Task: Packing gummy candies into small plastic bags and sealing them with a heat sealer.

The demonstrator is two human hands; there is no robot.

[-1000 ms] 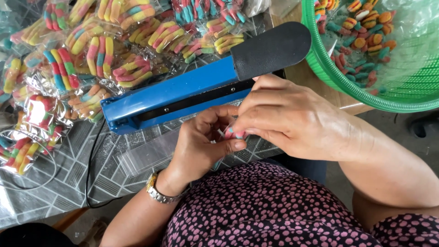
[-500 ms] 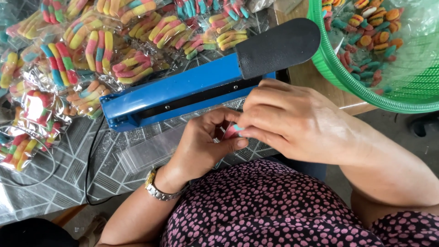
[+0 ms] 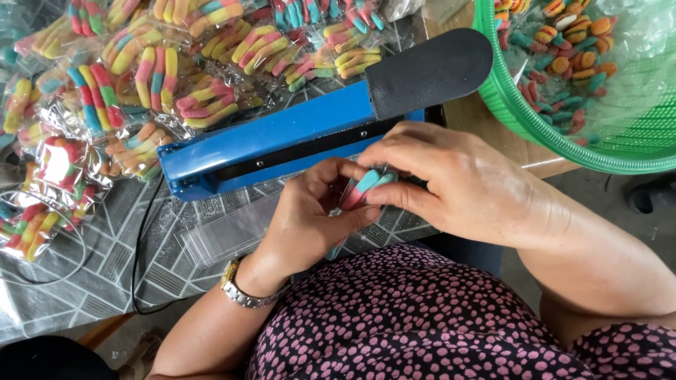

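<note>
Both my hands meet just in front of a blue heat sealer (image 3: 282, 141) with a black handle (image 3: 429, 70). My left hand (image 3: 310, 222), with a metal watch on its wrist, and my right hand (image 3: 458, 183) together pinch several striped gummy candies (image 3: 366, 186), pink and teal, between their fingertips. Whether the candies sit inside a clear bag I cannot tell; the fingers hide most of them.
Many clear bags of coloured gummy candies (image 3: 162, 77) lie piled behind and left of the sealer on a patterned tablecloth (image 3: 105, 274). A green mesh basket (image 3: 563, 141) with loose candies stands at the upper right. A black cord (image 3: 141, 246) runs down from the sealer.
My hands have stayed in front of the sealer, working the candies between the fingers; the pink and teal pieces now show more between my thumbs. The view has shifted slightly.
</note>
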